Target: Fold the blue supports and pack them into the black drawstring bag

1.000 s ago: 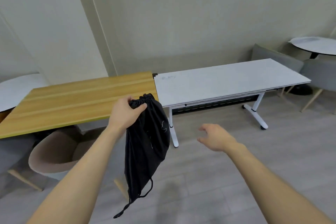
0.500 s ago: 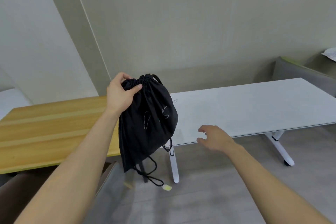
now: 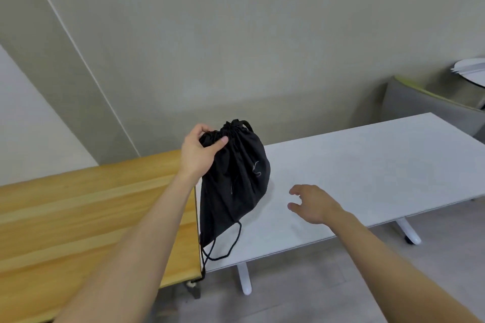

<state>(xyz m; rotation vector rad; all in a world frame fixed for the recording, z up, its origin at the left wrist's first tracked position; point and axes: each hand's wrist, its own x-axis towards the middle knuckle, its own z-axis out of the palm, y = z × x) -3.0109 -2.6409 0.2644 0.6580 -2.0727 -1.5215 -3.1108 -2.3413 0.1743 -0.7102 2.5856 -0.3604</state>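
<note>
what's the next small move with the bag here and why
Probably set the black drawstring bag down on the white table. The left hand grips its cinched neck, its bottom at the tabletop, and the right hand hovers open and empty beside it.

— What stands by the wall?
— A wooden table (image 3: 78, 217) touching a white table (image 3: 367, 165) end to end.
— And at the far right?
— A grey chair (image 3: 420, 107), a round table (image 3: 472, 71) behind it.
</note>
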